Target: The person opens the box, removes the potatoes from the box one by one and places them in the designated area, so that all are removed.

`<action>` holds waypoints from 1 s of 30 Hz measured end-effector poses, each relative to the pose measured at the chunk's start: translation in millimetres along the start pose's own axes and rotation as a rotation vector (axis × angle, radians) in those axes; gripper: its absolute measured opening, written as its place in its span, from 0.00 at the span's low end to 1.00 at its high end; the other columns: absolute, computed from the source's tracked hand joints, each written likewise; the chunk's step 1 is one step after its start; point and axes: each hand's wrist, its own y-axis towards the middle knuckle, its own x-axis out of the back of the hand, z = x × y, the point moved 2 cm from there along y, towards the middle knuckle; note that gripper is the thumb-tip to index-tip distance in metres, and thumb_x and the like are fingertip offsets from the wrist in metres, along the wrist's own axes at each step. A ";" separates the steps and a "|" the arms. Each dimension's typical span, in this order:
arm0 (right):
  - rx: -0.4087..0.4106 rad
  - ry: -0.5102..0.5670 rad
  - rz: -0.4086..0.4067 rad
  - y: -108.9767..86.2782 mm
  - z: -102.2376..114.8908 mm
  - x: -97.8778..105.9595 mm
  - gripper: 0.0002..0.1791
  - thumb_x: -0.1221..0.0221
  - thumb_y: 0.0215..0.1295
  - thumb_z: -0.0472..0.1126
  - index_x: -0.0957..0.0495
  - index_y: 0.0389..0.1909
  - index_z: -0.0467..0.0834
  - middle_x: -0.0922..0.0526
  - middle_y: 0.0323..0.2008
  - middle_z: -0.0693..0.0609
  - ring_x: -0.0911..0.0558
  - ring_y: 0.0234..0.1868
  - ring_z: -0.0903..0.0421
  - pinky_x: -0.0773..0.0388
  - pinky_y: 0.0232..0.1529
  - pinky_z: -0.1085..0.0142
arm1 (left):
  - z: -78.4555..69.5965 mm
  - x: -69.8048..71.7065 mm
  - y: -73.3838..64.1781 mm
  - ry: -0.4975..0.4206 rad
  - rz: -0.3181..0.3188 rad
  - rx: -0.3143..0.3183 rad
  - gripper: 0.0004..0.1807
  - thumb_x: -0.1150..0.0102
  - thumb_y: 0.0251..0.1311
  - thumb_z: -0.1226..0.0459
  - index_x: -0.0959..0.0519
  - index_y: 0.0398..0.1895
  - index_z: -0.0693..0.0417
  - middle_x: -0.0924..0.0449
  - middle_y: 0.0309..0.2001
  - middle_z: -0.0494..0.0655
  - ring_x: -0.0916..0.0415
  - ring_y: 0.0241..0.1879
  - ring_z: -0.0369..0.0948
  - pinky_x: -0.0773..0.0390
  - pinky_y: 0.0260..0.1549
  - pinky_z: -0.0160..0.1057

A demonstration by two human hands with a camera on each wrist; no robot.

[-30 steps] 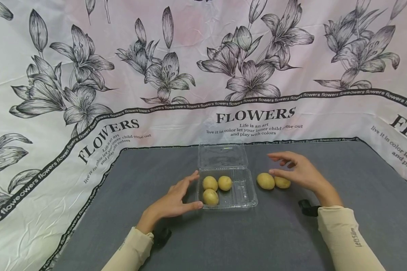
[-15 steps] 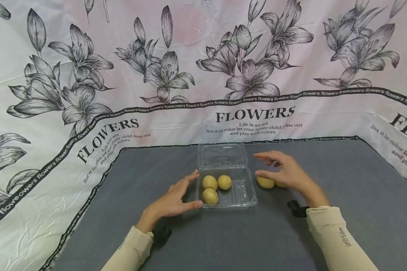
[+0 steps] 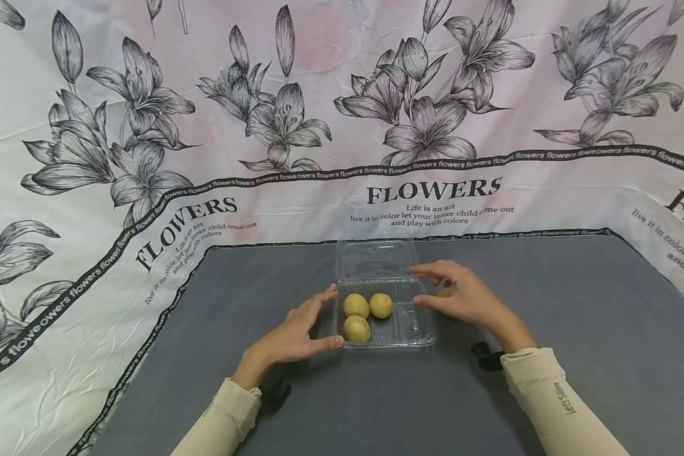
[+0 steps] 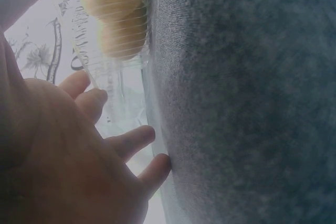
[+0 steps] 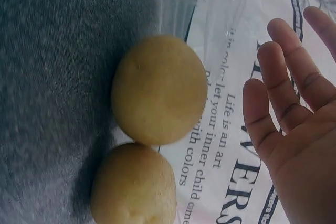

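A clear plastic clamshell box (image 3: 406, 326) stands on the table with its lid (image 3: 370, 261) tipped back. Inside, toward the left, are three small yellow potatoes (image 3: 356, 305). My left hand (image 3: 291, 339) spans the box's left side, its straight fingers and thumb right at the rim. Over the right rim hovers my right hand (image 3: 462, 294), fingers extended and nothing in them. Beyond its palm, the right wrist view shows one potato (image 5: 159, 89) on the table against a second potato (image 5: 134, 184); the head view has this pair mostly hidden behind the hand.
Grey cloth covers the table (image 3: 376, 405). A white curtain (image 3: 296, 209) printed with lilies and lettering rises along the back and both sides. A dark wrist camera (image 3: 486, 356) sits below the right wrist, and another wrist camera (image 3: 276, 394) below the left.
My right hand has moved left from above the loose potatoes to the box's right rim, covering most of that pair. The left hand has stayed at the box's left side.
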 end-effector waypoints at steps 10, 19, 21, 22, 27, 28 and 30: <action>0.020 0.027 0.004 2.5 6.7 -12.3 0.29 0.25 0.57 0.41 0.19 0.61 0.44 0.14 0.49 0.44 0.20 0.45 0.45 0.22 0.46 0.51 | -2.9 1.1 0.2 -0.011 0.001 -0.005 0.49 0.38 0.65 0.41 0.52 0.83 0.40 0.62 0.84 0.34 0.57 0.82 0.49 0.53 0.73 0.68; 0.045 0.055 0.030 8.5 17.8 -21.6 0.28 0.25 0.57 0.41 0.18 0.59 0.43 0.14 0.50 0.45 0.18 0.47 0.45 0.22 0.48 0.51 | -2.6 3.2 -1.8 -0.011 0.002 -0.004 0.49 0.38 0.65 0.42 0.52 0.82 0.40 0.62 0.84 0.34 0.58 0.82 0.49 0.53 0.73 0.68; 0.045 0.057 0.034 9.3 18.6 -23.8 0.28 0.25 0.57 0.42 0.18 0.59 0.44 0.14 0.50 0.45 0.17 0.47 0.45 0.21 0.49 0.51 | -2.3 2.9 -1.9 -0.010 0.001 -0.001 0.48 0.38 0.65 0.41 0.51 0.82 0.40 0.61 0.84 0.34 0.57 0.82 0.49 0.53 0.73 0.68; 0.044 0.059 0.040 9.7 18.8 -25.1 0.28 0.25 0.57 0.42 0.18 0.60 0.44 0.14 0.51 0.45 0.17 0.48 0.45 0.21 0.49 0.52 | -2.0 2.7 -1.8 -0.009 0.001 0.000 0.49 0.38 0.65 0.41 0.51 0.82 0.39 0.61 0.84 0.34 0.57 0.82 0.49 0.53 0.73 0.68; 0.029 0.062 0.090 11.2 19.2 -30.9 0.30 0.26 0.58 0.44 0.19 0.62 0.44 0.14 0.52 0.44 0.16 0.49 0.46 0.20 0.52 0.51 | -1.4 1.1 -0.7 -0.007 0.002 0.000 0.49 0.38 0.65 0.41 0.51 0.82 0.40 0.61 0.84 0.33 0.57 0.82 0.49 0.53 0.73 0.68; 0.024 0.060 0.102 11.5 18.6 -32.1 0.30 0.26 0.59 0.45 0.20 0.62 0.44 0.14 0.53 0.44 0.16 0.49 0.46 0.20 0.52 0.50 | -1.3 0.8 -0.5 -0.007 0.001 -0.001 0.49 0.38 0.65 0.41 0.51 0.82 0.40 0.61 0.84 0.33 0.57 0.82 0.49 0.52 0.73 0.69; 0.021 0.058 0.122 12.3 17.5 -34.1 0.30 0.27 0.59 0.46 0.20 0.62 0.43 0.14 0.53 0.43 0.16 0.50 0.46 0.20 0.52 0.49 | -1.7 0.1 0.3 -0.009 0.001 -0.003 0.49 0.38 0.65 0.41 0.51 0.82 0.40 0.61 0.83 0.33 0.56 0.82 0.49 0.52 0.73 0.69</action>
